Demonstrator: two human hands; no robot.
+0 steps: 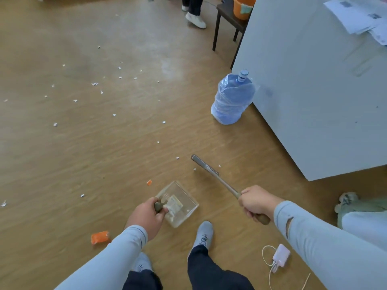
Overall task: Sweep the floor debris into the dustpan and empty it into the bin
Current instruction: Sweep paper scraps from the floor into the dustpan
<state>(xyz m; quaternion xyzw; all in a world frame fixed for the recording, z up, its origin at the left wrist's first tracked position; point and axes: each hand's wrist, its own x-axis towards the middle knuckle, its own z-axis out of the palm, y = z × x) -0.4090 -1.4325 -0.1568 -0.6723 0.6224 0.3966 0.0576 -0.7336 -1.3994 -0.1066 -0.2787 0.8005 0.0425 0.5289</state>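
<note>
Right now both hands are busy. L hand [146, 216] is closed round the handle of a clear dustpan [180, 204], which sits low over the wood floor [104, 147] just ahead of the person's grey shoe [203, 233]; some pale bits lie inside it. R hand [256, 203] is fisted on the broom [215, 176] handle, w/ the narrow head out front, near the pan's far right. White paper scraps [95, 83] are scattered across the floor, mostly upper left, well apart from the pan. 2 orange pieces [100, 237] lie left of the pan. Water jug [232, 99] stands beside a grey cabinet [314, 91].
</note>
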